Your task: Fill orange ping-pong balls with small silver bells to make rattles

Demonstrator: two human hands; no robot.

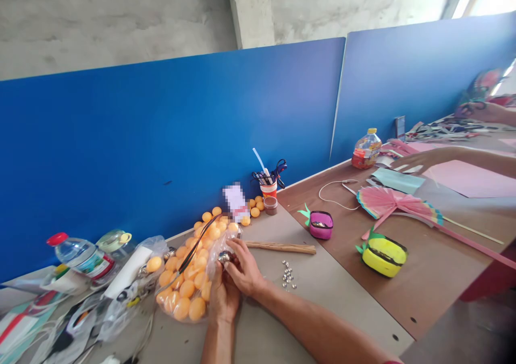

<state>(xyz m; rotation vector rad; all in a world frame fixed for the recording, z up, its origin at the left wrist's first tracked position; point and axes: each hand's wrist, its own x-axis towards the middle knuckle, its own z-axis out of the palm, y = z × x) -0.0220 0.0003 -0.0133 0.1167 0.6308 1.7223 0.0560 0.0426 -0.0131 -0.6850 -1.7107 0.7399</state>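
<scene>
Both hands meet over the grey tabletop. My left hand (223,294) is closed from below around a small clear plastic bag with shiny silver pieces (226,256) at its mouth. My right hand (244,270) reaches over from the right, its fingers bent onto the same bag; what the fingertips pinch is hidden. Against the hands on the left lies a large clear bag of orange balls (187,288). To the right of my right hand, several small silver bells or beads (287,275) lie loose. A wooden stick (282,247) rests behind them.
Two fruit-shaped pouches, purple (321,225) and yellow (385,255), stand on the brown table (338,267). A pen cup (269,190) stands by the blue partition (161,138). Bottles (86,259) and plastic clutter fill the left. At right are pink paper fans (397,202) and a co-worker's arm (463,157).
</scene>
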